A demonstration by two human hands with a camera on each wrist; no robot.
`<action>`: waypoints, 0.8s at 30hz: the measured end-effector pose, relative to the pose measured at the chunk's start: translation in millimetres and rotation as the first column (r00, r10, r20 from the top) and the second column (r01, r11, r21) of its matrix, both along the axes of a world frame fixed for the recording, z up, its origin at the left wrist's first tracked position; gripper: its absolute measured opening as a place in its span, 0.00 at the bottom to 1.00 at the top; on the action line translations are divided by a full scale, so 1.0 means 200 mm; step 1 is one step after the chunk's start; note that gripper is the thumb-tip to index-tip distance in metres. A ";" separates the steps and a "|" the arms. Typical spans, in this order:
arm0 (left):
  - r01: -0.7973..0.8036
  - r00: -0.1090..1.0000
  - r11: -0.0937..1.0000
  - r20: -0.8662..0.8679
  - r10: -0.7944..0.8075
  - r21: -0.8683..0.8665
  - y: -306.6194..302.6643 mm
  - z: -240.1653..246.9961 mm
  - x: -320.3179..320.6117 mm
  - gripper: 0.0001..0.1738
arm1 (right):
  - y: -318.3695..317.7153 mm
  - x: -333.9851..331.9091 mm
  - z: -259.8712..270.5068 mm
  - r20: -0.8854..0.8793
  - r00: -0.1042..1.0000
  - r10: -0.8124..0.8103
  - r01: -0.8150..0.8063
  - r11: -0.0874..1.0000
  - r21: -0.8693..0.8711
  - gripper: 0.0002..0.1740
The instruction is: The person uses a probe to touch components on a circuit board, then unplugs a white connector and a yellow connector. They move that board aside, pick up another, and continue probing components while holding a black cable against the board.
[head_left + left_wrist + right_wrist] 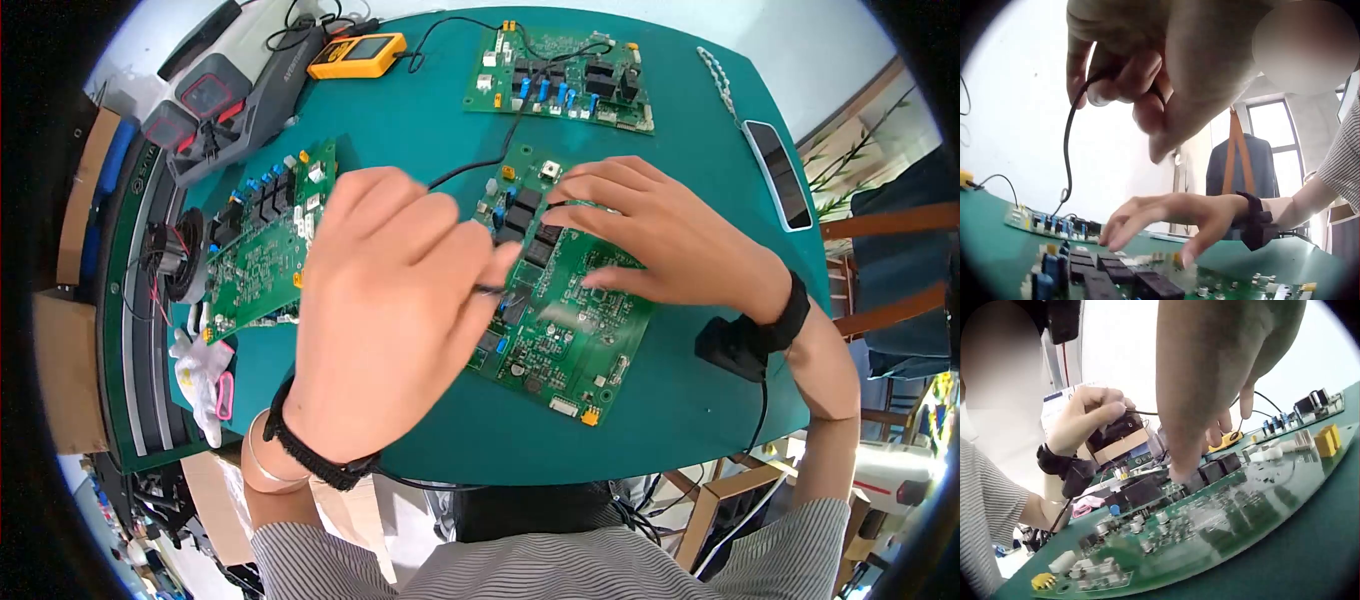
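Observation:
My left hand (395, 290) is raised over the near circuit board and pinches a thin black cable (1067, 144) between thumb and fingers. A short dark end of that cable (488, 290) sticks out by the thumb. My right hand (665, 235) lies over the green circuit board (560, 350), its fingers extended near the black blocks (1213, 472) and its thumb lower over the small parts. The board has rows of black blocks, white sockets and a yellow connector (591, 416) at its near corner.
A second board (560, 75) lies at the back, with the cable crossing it. Another board (265, 245) leans at the left beside a wire spool (180, 250) and white gloves (200, 375). A yellow meter (358, 56) stands at the back left, a phone (778, 175) at the right.

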State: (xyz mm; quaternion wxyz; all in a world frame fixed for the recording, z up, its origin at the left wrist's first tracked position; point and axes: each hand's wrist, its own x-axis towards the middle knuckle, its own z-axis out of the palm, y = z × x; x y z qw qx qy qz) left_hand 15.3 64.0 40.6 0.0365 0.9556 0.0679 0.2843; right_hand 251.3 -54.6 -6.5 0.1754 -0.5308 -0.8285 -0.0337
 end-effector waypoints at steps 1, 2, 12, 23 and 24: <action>-0.026 0.999 0.999 -0.020 0.026 -0.023 0.01 0.01 0.00 0.18 | 0.03 0.02 -0.01 0.044 0.999 0.011 -0.011 1.000 -0.007 0.27; -0.025 1.000 1.000 -0.018 0.024 -0.020 0.01 0.02 0.00 0.18 | 0.05 0.03 -0.01 0.088 0.996 0.024 -0.023 1.000 -0.012 0.26; 0.155 0.973 0.970 -0.140 -0.183 -0.190 0.04 0.03 -0.03 0.14 | 0.13 0.04 0.02 0.182 0.982 0.058 -0.036 0.992 -0.119 0.20; 0.107 0.934 0.950 -0.299 -0.197 -0.294 0.16 -0.08 -0.19 0.08 | -0.22 -0.03 0.07 0.266 0.964 -0.005 0.079 0.959 -0.271 0.11; 0.104 0.934 0.948 -0.299 -0.197 -0.299 0.17 -0.08 -0.19 0.08 | -0.23 -0.02 0.08 0.265 0.964 -0.001 0.077 0.958 -0.275 0.11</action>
